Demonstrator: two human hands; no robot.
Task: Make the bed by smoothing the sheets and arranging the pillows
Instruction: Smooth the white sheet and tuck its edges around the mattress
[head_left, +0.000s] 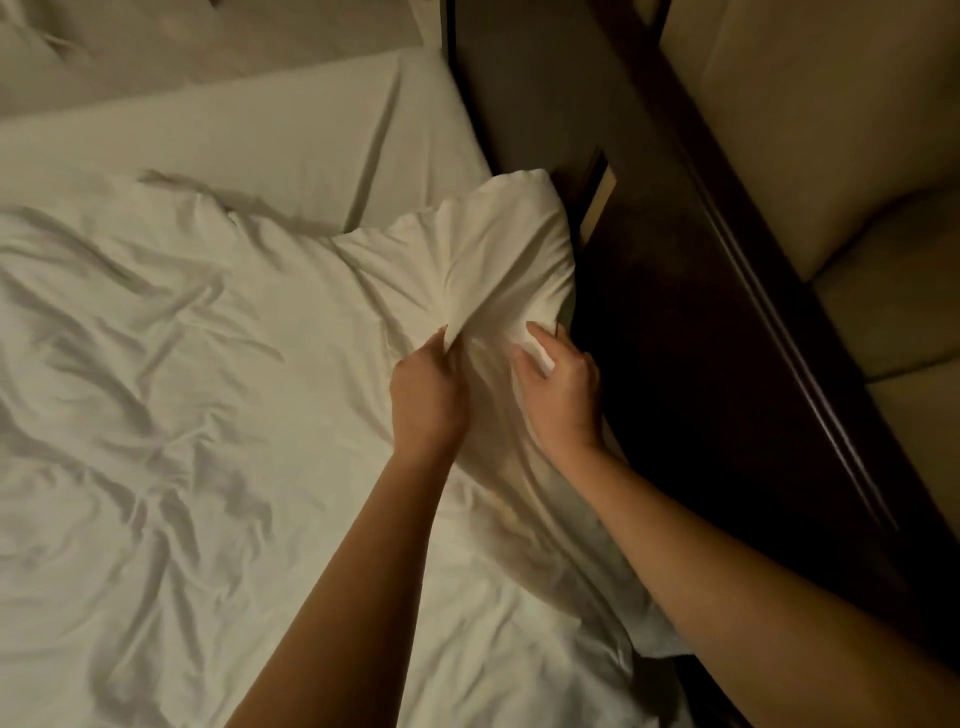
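White, unpatterned duvet (182, 389) and fitted sheet (260, 150); dark brown wooden headboard (701, 312); plain beige upholstered panel (831, 130).

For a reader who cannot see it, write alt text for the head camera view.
The left hand and right hand grip a bunched corner of a white cover at the bed's edge, beside dark wooden furniture. The rest of the cover lies wrinkled to the left.
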